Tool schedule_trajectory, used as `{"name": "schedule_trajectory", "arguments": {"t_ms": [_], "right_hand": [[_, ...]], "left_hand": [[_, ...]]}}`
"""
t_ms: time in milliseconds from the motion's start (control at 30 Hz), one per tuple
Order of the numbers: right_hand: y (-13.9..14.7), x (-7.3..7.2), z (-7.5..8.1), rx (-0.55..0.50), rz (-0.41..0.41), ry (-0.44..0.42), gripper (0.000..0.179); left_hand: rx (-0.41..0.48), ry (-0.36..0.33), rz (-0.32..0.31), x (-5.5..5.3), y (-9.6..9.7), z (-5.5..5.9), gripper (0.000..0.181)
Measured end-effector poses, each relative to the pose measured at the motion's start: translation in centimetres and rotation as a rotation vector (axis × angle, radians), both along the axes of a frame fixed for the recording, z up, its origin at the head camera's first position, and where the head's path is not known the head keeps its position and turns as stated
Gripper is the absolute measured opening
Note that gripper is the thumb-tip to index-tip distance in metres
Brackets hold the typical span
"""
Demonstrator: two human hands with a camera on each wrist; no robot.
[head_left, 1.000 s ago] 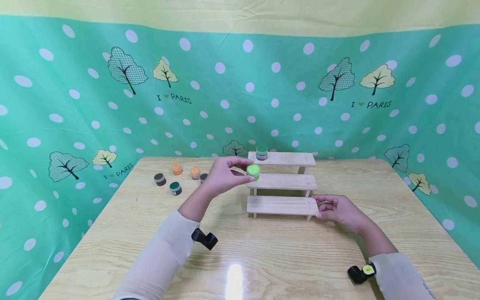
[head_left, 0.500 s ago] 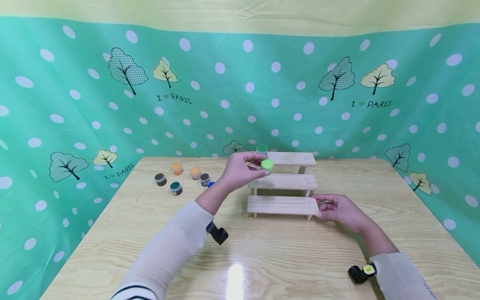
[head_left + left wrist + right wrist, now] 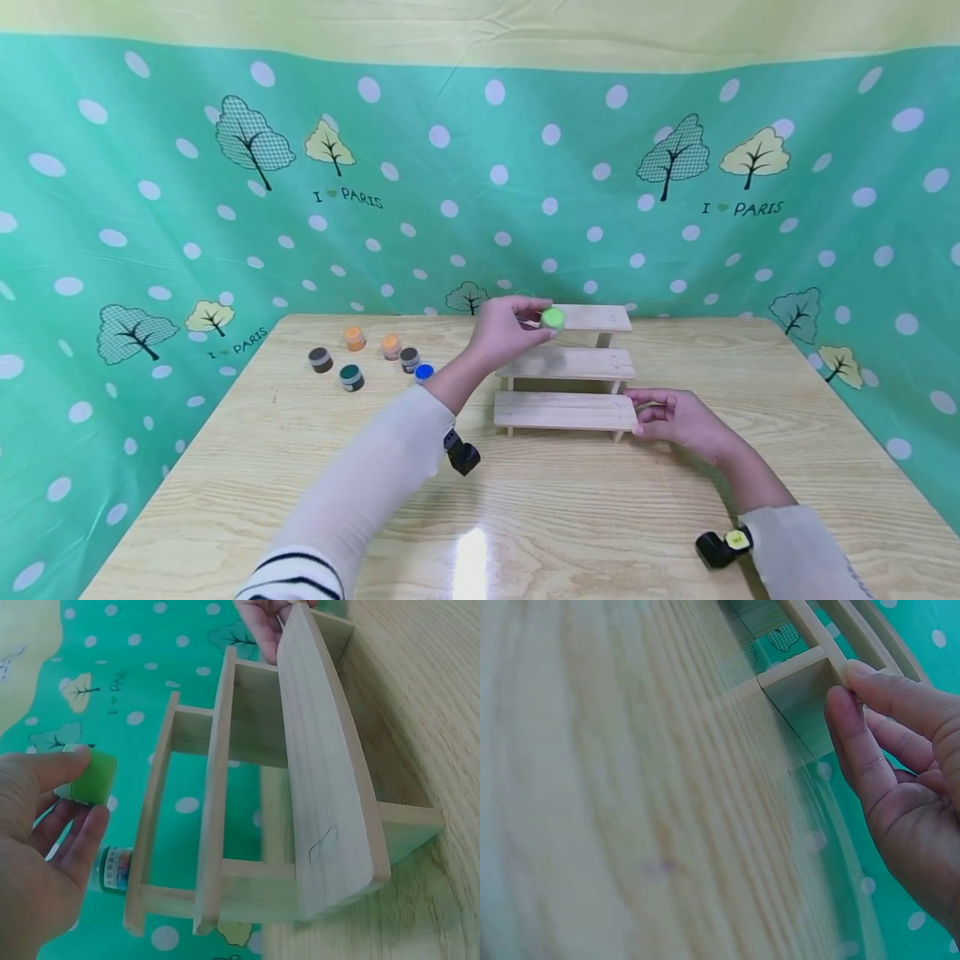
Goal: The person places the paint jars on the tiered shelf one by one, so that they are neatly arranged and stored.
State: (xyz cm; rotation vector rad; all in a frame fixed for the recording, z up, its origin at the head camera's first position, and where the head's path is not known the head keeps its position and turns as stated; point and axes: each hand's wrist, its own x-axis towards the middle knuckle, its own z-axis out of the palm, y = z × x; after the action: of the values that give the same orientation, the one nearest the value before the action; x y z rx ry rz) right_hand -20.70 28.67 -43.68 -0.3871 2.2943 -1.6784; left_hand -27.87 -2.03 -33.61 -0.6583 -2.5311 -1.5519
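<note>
My left hand (image 3: 504, 335) pinches a small paint jar with a light green lid (image 3: 552, 319) between thumb and fingertips, held above the wooden step shelf (image 3: 564, 410) near its top tier. In the left wrist view, the light green jar (image 3: 96, 778) is apart from the shelf. A darker green paint jar (image 3: 116, 868) stands on the top tier's left end, mostly hidden by my hand in the head view. My right hand (image 3: 681, 425) grips the right end of the lowest tier; in the right wrist view its thumb and fingers (image 3: 862, 742) meet the board's edge.
Left of the shelf, several paint jars stand on the wooden table (image 3: 570, 517): two orange ones (image 3: 354, 337), two dark ones (image 3: 320, 359), a dark green one (image 3: 351, 377) and a blue one (image 3: 424, 372). A polka-dot cloth (image 3: 480, 183) hangs behind.
My left hand has carried the light green jar rightward and slightly up, toward the top tier. It now covers the jar up there, while the blue jar is uncovered. My right hand stays put.
</note>
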Motion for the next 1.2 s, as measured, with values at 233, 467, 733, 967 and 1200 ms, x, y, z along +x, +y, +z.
{"name": "schedule_trajectory", "arguments": {"t_ms": [233, 467, 733, 967, 1200], "right_hand": [[0.0, 0.0, 0.0, 0.000, -0.005, 0.001, 0.067], [0.0, 0.1, 0.0, -0.010, 0.001, -0.006, 0.066], [0.0, 0.0, -0.1, -0.017, 0.008, -0.002, 0.066], [0.1, 0.0, 0.0, -0.011, -0.001, -0.006, 0.067], [0.1, 0.0, -0.2, 0.000, -0.007, -0.001, 0.066]], "left_hand": [[-0.039, 0.047, 0.041, -0.7, 1.3, -0.5, 0.040], [-0.062, 0.106, 0.126, -0.8, 2.6, -1.0, 0.038], [-0.139, 0.195, 0.233, -0.2, 3.7, -1.8, 0.035], [-0.208, 0.329, 0.316, -0.2, 4.6, -2.5, 0.030], [-0.247, 0.364, 0.362, -0.5, 5.4, -2.7, 0.032]]}}
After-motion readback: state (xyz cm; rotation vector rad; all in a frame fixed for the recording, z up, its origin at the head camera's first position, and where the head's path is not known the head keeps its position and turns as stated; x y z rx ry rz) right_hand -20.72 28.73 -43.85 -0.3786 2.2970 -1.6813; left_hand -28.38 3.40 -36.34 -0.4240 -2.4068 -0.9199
